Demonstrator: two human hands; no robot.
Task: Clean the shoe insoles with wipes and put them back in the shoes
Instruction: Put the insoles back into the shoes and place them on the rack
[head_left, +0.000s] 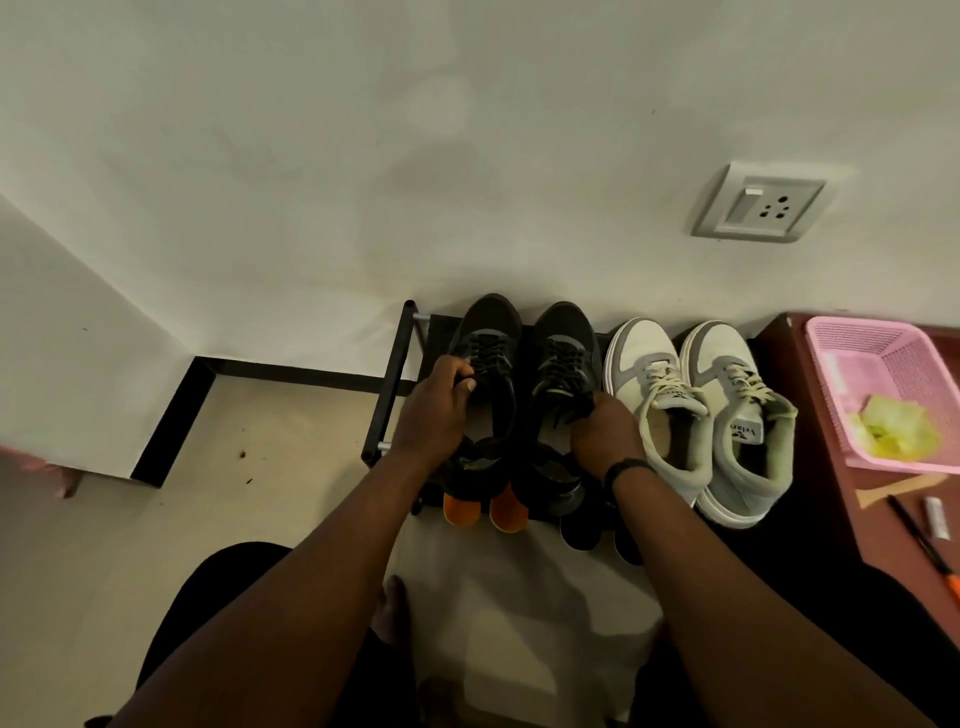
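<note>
Two black sneakers stand side by side on the top of a black shoe rack (390, 374), toes toward the wall. My left hand (435, 410) grips the tongue of the left black sneaker (491, 332). My right hand (605, 434), with a dark band on the wrist, grips the tongue of the right black sneaker (563, 338). A pale lining shows inside both shoe openings. Whether the insoles lie inside I cannot tell. No wipe is in either hand.
A pair of white and grey sneakers (696, 410) stands right of the black pair. A brown table (831, 467) at the right holds a pink basket (883, 364) with crumpled yellow-green wipes (896, 428) and pens. Orange-soled shoes (485, 509) sit on a lower shelf. A wall socket (761, 205) is above.
</note>
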